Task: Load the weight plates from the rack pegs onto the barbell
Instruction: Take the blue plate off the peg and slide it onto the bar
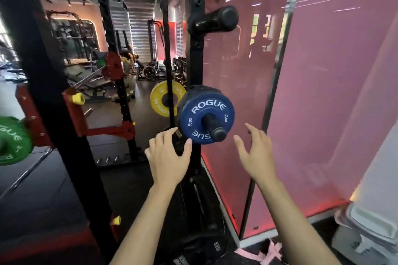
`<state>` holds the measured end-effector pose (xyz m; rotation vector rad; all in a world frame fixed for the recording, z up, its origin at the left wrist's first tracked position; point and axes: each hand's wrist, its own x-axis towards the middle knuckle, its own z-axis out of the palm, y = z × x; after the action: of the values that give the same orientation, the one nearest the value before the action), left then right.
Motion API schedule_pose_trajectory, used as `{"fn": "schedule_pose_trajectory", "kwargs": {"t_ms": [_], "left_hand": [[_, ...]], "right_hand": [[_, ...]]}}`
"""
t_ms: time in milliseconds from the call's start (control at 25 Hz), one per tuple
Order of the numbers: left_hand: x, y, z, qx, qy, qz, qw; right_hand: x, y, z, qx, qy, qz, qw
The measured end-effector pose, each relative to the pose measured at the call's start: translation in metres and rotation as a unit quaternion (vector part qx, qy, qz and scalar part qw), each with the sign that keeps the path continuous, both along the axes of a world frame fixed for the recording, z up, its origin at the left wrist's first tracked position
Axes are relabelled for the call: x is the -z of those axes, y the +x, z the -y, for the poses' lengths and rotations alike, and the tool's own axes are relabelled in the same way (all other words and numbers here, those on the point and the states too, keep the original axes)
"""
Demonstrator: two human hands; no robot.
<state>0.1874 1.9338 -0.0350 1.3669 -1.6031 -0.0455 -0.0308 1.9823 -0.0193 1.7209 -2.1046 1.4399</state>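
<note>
A small blue 2 kg Rogue plate hangs on a black rack peg at the centre, with darker plates stacked behind it. My left hand is spread just below and left of the plate, thumb tip near its lower rim, holding nothing. To the plate's right, my right hand is raised with straight fingers, clear of it. Behind the upright, a yellow plate hangs on another peg. A green plate sits on the barbell at the far left.
An empty black peg sticks out higher on the same rack upright. A thick black rack post stands to the left. A pink glass partition closes the right side. A black 15 kg plate lies low by the floor.
</note>
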Motion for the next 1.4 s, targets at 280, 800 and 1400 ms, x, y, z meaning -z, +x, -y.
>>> {"fn": "schedule_pose_trajectory", "kwargs": {"t_ms": [280,800,1400], "left_hand": [[-0.005,-0.030,0.058,-0.066,0.023,-0.013,0.997],[-0.002,-0.051,0.048,-0.045,0.052,-0.115,0.991],[0.012,-0.011,-0.029,0.057,0.084,-0.120,0.988]], "right_hand": [[0.011,-0.042,0.092,-0.082,0.017,0.012,0.996],[0.006,-0.062,0.120,-0.187,-0.011,0.101,0.977],[0.005,-0.066,0.003,-0.195,0.050,0.087,0.976]]}}
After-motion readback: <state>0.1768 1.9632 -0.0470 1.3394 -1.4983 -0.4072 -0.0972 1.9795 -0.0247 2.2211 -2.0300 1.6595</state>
